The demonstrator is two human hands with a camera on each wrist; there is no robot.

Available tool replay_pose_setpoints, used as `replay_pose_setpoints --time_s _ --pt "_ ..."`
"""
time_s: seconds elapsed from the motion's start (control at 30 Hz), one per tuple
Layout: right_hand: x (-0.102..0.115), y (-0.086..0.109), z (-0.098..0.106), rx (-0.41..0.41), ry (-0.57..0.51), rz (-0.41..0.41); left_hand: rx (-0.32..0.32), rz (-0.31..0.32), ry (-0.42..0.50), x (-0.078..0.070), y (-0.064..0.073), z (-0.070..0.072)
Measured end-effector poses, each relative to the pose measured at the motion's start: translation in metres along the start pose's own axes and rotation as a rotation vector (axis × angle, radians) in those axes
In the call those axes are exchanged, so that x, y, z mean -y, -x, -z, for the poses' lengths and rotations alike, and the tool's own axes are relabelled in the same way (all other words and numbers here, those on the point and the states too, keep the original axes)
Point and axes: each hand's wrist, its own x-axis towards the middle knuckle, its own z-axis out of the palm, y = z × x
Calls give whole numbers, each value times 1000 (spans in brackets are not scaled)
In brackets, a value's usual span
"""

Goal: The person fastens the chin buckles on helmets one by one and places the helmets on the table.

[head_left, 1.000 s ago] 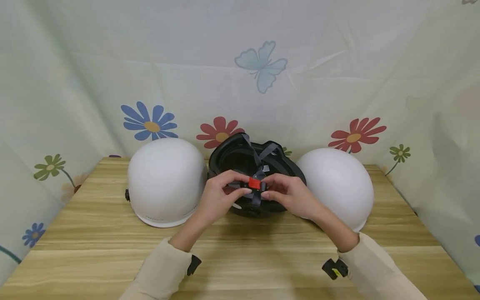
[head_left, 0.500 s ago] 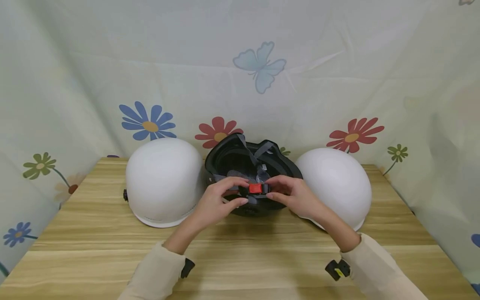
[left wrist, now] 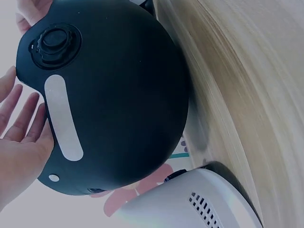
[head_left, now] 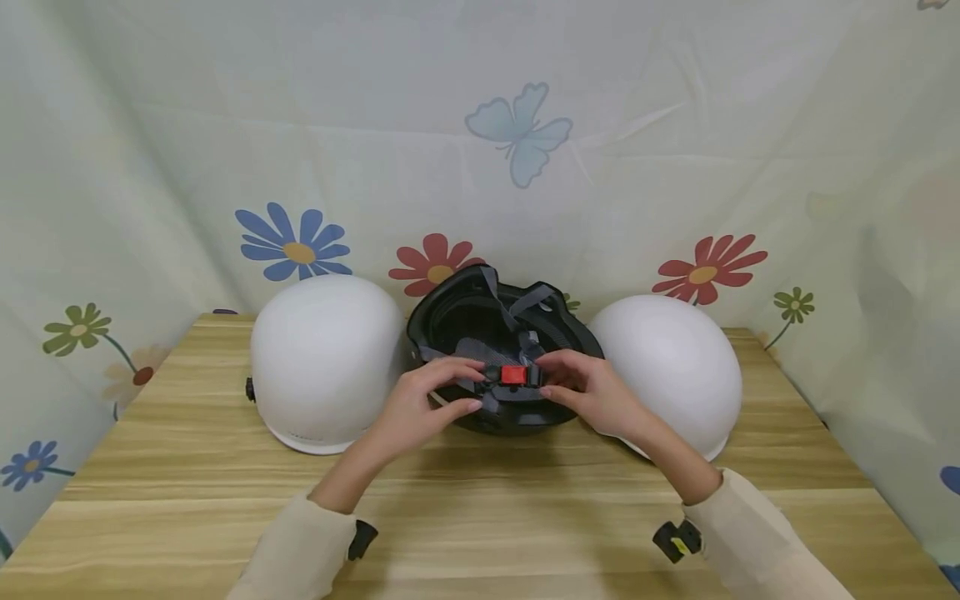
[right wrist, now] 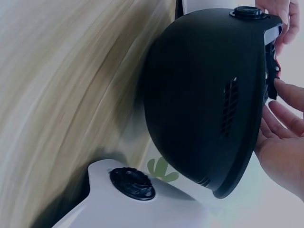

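A black helmet lies upside down, its padded inside facing up. Grey chin straps cross it and carry a red-and-black buckle, whose halves are joined. My left hand is just left of the buckle, thumb and index finger apart with a gap before it. The right hand has its fingertips right at the buckle's right end, thumb and index finger spread. From the left wrist, the helmet's outer shell shows a round dial near the rim. Its vented side fills the right wrist view.
A white helmet stands dome up on the left of the wooden table. On the right sits another white helmet, close against the black one. A flower-printed cloth hangs behind and along both sides.
Both hands pinched the buckle a second ago. The buckle has since sunk lower over the helmet. My left hand has let go and drawn left; the right fingers have eased slightly right.
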Motion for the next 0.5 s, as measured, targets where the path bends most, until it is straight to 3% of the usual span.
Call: replay_pose_setpoints --time_s 0.2,0.5 --pt "-9 4 2 4 -62 -2 -21 4 7 4 5 4" --pt "-15 11 5 46 15 -6 -42 59 46 9 12 8"
